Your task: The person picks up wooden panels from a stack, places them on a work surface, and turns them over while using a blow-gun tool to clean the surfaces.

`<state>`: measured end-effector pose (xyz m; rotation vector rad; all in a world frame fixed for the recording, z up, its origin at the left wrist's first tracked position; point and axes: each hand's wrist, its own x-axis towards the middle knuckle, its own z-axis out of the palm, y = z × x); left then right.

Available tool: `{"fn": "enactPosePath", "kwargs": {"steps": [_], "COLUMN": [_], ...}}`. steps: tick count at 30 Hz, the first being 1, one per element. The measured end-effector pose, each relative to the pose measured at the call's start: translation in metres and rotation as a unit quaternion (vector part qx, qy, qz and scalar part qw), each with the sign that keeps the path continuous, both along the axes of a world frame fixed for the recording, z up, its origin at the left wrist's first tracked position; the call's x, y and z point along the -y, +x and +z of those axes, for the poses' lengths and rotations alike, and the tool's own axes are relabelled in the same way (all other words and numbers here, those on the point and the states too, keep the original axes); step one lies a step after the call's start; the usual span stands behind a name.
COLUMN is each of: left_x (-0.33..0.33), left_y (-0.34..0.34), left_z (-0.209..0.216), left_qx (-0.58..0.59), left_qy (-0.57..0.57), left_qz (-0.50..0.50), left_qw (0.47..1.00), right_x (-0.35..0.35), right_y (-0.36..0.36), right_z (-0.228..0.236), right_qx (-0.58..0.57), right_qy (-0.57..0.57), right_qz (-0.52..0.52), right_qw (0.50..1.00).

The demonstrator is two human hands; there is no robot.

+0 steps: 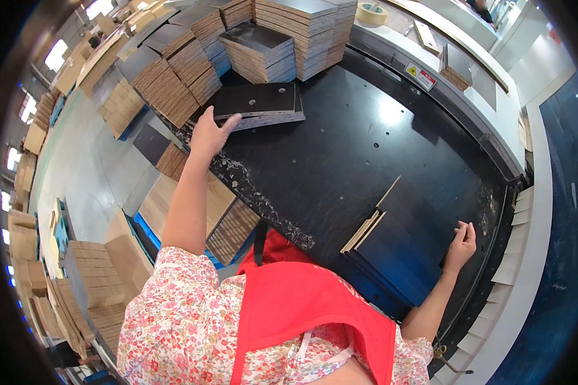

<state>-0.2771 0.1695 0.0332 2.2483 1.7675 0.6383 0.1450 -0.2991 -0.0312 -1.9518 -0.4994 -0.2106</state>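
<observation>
My left hand (210,136) is at the near left corner of a small pile of dark-faced boards (263,99) on the black machine table (340,141). Its thumb is spread away from the fingers and touches the boards' edge. The top board has two round spots and sits slightly askew on the one below. My right hand (461,245) hovers over the table, right of another pile of dark boards (398,247) close to my body. Its fingers are curled together; whatever they may hold is too small to make out.
Tall stacks of cut boards (298,35) stand along the table's far left side. A pale machine beam (456,83) carries a tape roll (371,14) and a small board stack (456,67). Wood-toned panels (218,205) lie on a blue pallet below the left edge.
</observation>
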Motion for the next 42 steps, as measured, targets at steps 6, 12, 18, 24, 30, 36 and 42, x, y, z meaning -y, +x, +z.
{"fn": "enactPosePath", "kwargs": {"steps": [6, 12, 18, 24, 30, 36, 42], "left_x": [0.013, 0.022, 0.027, 0.025, 0.027, 0.067, 0.156], "left_y": [0.003, 0.013, 0.017, 0.017, 0.017, 0.063, 0.135], "left_z": [-0.006, 0.002, 0.009, 0.011, 0.01, 0.03, 0.027], "left_qx": [-0.04, -0.067, -0.096, -0.106, -0.123, 0.18, 0.227], "left_qy": [0.071, 0.066, 0.072, 0.063, 0.185, 0.019, -0.346], "left_qz": [0.013, 0.042, 0.041, 0.033, -0.017, -0.306, -0.489], "left_qw": [0.997, 0.995, 0.992, 0.992, 0.975, 0.935, 0.768], "right_x": [-0.003, -0.003, -0.003, -0.001, -0.003, -0.001, 0.019], "right_y": [-0.001, 0.0, -0.001, -0.001, 0.004, -0.009, -0.015], "right_z": [0.001, 0.001, 0.001, 0.0, -0.004, 0.018, 0.035], "right_qx": [0.015, 0.029, 0.038, 0.042, 0.086, -0.11, -0.227], "right_qy": [-0.01, -0.002, -0.018, -0.013, -0.032, 0.105, 0.103], "right_qz": [0.01, 0.024, 0.017, 0.016, -0.015, 0.06, 0.183], "right_qw": [1.0, 0.999, 0.999, 0.999, 0.996, 0.987, 0.951]}}
